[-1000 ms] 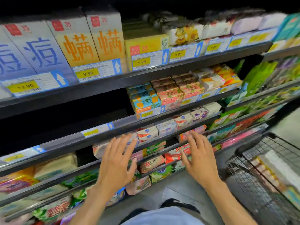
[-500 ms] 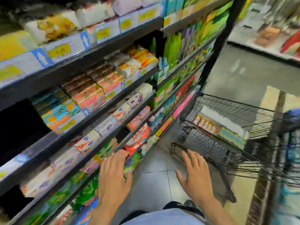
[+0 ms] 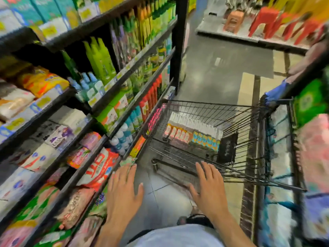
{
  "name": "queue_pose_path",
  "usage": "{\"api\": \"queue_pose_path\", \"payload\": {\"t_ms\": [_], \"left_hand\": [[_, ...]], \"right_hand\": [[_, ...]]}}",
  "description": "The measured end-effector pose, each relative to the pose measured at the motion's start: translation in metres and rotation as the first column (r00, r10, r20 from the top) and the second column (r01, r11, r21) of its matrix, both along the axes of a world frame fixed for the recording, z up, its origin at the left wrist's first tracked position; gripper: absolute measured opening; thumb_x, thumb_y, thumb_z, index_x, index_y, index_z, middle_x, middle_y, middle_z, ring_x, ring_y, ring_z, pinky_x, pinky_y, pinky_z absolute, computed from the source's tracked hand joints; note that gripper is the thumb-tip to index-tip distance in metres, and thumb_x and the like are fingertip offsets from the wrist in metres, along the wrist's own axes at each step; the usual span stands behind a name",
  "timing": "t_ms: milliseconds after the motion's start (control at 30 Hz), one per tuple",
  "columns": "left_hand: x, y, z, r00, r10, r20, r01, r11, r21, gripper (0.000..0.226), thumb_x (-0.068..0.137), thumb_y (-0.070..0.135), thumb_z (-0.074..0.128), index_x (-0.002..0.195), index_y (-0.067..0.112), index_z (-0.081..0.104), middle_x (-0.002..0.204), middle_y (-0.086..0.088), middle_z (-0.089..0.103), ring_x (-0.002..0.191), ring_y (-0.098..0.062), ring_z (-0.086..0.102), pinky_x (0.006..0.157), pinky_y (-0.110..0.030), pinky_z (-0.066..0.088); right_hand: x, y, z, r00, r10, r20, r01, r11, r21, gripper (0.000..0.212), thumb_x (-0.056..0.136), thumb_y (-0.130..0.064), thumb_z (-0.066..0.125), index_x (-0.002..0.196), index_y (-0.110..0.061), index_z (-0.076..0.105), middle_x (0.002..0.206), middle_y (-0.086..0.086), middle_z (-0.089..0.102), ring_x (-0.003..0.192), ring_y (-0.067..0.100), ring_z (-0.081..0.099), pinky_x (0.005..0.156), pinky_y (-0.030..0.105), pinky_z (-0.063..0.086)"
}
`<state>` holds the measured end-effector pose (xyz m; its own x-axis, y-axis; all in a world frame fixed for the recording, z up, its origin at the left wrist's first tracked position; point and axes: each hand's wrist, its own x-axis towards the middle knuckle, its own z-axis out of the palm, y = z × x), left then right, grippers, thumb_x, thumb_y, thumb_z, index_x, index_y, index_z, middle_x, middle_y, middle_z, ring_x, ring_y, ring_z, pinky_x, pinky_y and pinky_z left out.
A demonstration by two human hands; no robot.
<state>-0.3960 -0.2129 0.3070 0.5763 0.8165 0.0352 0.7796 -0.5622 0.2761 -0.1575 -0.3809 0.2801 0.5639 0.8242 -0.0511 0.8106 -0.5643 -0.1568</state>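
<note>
Head view: left hand [image 3: 124, 190] is hovering beside the shelf [image 3: 179, 50], right hand [image 3: 211, 188] is hovering at the near edge of the shopping cart [image 3: 210, 103], both spread flat, gripping nothing.

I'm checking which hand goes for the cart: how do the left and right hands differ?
The left hand is beside the shelves, over the floor; the right hand is over the near rim of the shopping cart, contact unclear. The left hand's fingers slant rightward, the right hand's leftward. Both are open, palm down, holding nothing.
</note>
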Motion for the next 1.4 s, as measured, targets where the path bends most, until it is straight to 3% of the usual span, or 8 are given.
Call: {"api": "queue_pose_path", "payload": {"t_ms": [133, 367, 467, 700, 967, 1167, 1267, 1400], "left_hand": [[0.066, -0.004, 0.001, 0.998, -0.068, -0.005, 0.068, 0.998, -0.018, 0.069, 0.088, 0.048, 0.046, 0.147, 0.013, 0.051, 0.148, -0.011, 0.053, 0.135, -0.035, 0.048, 0.113, -0.055, 0.039], [0.143, 0.010, -0.004, 0.982, -0.182, -0.045, 0.180, 0.983, -0.047, 0.069, 0.088, 0.049, 0.046, 0.148, 0.014, 0.051, 0.148, -0.012, 0.052, 0.136, -0.035, 0.048, 0.113, -0.056, 0.039], [0.168, 0.028, -0.010, 0.971, -0.231, -0.070, 0.227, 0.972, -0.056, 0.069, 0.090, 0.051, 0.043, 0.148, 0.015, 0.050, 0.149, -0.010, 0.052, 0.138, -0.033, 0.045, 0.114, -0.051, 0.037], [0.242, 0.098, -0.043, 0.932, -0.353, -0.085, 0.338, 0.930, -0.146, 0.068, 0.091, 0.047, 0.050, 0.149, 0.012, 0.048, 0.152, -0.009, 0.048, 0.139, -0.033, 0.044, 0.115, -0.053, 0.037], [0.337, 0.177, -0.074, 0.826, -0.545, -0.144, 0.513, 0.832, -0.212, 0.069, 0.097, 0.048, 0.055, 0.154, 0.013, 0.041, 0.155, -0.010, 0.046, 0.143, -0.031, 0.040, 0.120, -0.052, 0.034], [0.386, 0.208, -0.102, 0.777, -0.610, -0.154, 0.554, 0.779, -0.292, 0.071, 0.093, 0.043, 0.062, 0.153, 0.011, 0.043, 0.158, -0.012, 0.042, 0.145, -0.035, 0.038, 0.119, -0.053, 0.034], [0.408, 0.214, -0.123, 0.744, -0.635, -0.208, 0.555, 0.760, -0.339, 0.073, 0.092, 0.050, 0.053, 0.154, 0.014, 0.039, 0.158, -0.010, 0.041, 0.145, -0.033, 0.037, 0.118, -0.054, 0.034], [0.439, 0.216, -0.158, 0.715, -0.664, -0.219, 0.546, 0.726, -0.418, 0.072, 0.095, 0.049, 0.049, 0.157, 0.015, 0.035, 0.161, -0.011, 0.037, 0.148, -0.033, 0.033, 0.122, -0.053, 0.029]], "right_hand": [[0.045, -0.013, -0.003, 0.997, -0.069, -0.020, 0.069, 0.998, -0.009, 0.080, 0.096, -0.064, 0.036, 0.157, -0.013, 0.043, 0.159, 0.011, 0.045, 0.146, 0.035, 0.039, 0.122, 0.050, 0.034], [0.091, -0.012, -0.020, 0.974, -0.205, -0.092, 0.205, 0.979, -0.013, 0.078, 0.095, -0.059, 0.058, 0.156, -0.013, 0.043, 0.156, 0.012, 0.046, 0.145, 0.034, 0.038, 0.120, 0.050, 0.036], [0.101, -0.002, -0.029, 0.961, -0.242, -0.131, 0.243, 0.970, -0.011, 0.077, 0.094, -0.057, 0.058, 0.155, -0.012, 0.044, 0.156, 0.012, 0.046, 0.146, 0.035, 0.039, 0.120, 0.051, 0.036], [0.143, 0.036, -0.039, 0.932, -0.332, -0.144, 0.335, 0.942, -0.007, 0.077, 0.095, -0.056, 0.062, 0.156, -0.015, 0.041, 0.159, 0.010, 0.042, 0.148, 0.033, 0.036, 0.121, 0.051, 0.036], [0.196, 0.117, -0.052, 0.930, -0.357, -0.087, 0.353, 0.934, -0.057, 0.079, 0.091, -0.055, 0.069, 0.149, -0.006, 0.050, 0.151, 0.017, 0.052, 0.142, 0.033, 0.039, 0.118, 0.050, 0.042], [0.235, 0.153, -0.077, 0.916, -0.368, -0.160, 0.362, 0.930, -0.065, 0.076, 0.095, -0.052, 0.062, 0.155, -0.009, 0.042, 0.154, 0.018, 0.048, 0.145, 0.035, 0.039, 0.118, 0.053, 0.038], [0.258, 0.164, -0.097, 0.913, -0.372, -0.166, 0.361, 0.928, -0.096, 0.075, 0.094, -0.051, 0.065, 0.151, -0.005, 0.047, 0.152, 0.021, 0.050, 0.143, 0.039, 0.042, 0.117, 0.055, 0.040], [0.287, 0.173, -0.145, 0.887, -0.392, -0.244, 0.366, 0.919, -0.147, 0.079, 0.095, -0.053, 0.059, 0.156, -0.007, 0.039, 0.160, 0.020, 0.041, 0.150, 0.042, 0.033, 0.120, 0.058, 0.034]]}}
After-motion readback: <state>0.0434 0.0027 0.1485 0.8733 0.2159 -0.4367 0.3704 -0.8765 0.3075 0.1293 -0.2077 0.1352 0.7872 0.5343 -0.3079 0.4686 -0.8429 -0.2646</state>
